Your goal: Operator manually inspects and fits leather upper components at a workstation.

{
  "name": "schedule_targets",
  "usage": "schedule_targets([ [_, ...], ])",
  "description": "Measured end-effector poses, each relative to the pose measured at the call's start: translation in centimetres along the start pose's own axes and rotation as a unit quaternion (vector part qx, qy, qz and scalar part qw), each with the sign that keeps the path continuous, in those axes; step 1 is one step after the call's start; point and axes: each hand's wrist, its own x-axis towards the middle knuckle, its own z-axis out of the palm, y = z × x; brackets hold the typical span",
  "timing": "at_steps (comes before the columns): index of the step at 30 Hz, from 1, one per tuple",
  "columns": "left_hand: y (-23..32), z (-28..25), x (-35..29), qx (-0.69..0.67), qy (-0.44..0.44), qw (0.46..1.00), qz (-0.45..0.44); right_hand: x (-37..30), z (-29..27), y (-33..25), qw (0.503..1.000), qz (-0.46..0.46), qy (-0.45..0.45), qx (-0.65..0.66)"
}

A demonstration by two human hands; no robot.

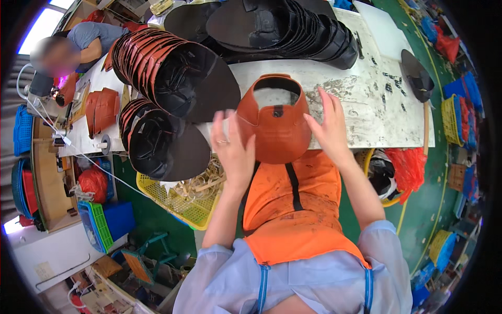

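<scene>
In the centre of the frame, the brown leather piece (276, 125) lies at the table edge (366, 104). The left hand (235, 149) and the right hand (328, 125), fingers spread flat, press its sides (probably to keep it steady).

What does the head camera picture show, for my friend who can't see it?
A person's left hand and right hand press on either side of a reddish-brown leather shoe upper at the edge of a scuffed white worktable. Stacks of brown and black leather pieces lie to the left, above a yellow plastic basket of scraps.
</scene>
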Motion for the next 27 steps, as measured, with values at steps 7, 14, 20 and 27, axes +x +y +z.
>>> schedule_targets([
  [7,-1.6,4.6,-0.1,-0.02,-0.109,0.974,0.198,-1.8,3.4,-1.3,0.982,-0.186,-0.023,-0.005],
  [14,-0.7,5.5,0.4,0.025,-0.186,0.966,0.176,-3.5,5.2,-0.3,0.976,-0.165,-0.104,-0.097],
  [20,-1.9,5.9,0.6,-0.003,-0.189,0.964,0.187,-3.7,5.5,-1.0,0.979,-0.127,-0.114,-0.107],
  [27,-1.0,6.1,0.8,0.028,-0.158,0.966,0.203,-2.8,4.8,-0.3,0.983,-0.141,-0.099,-0.069],
])
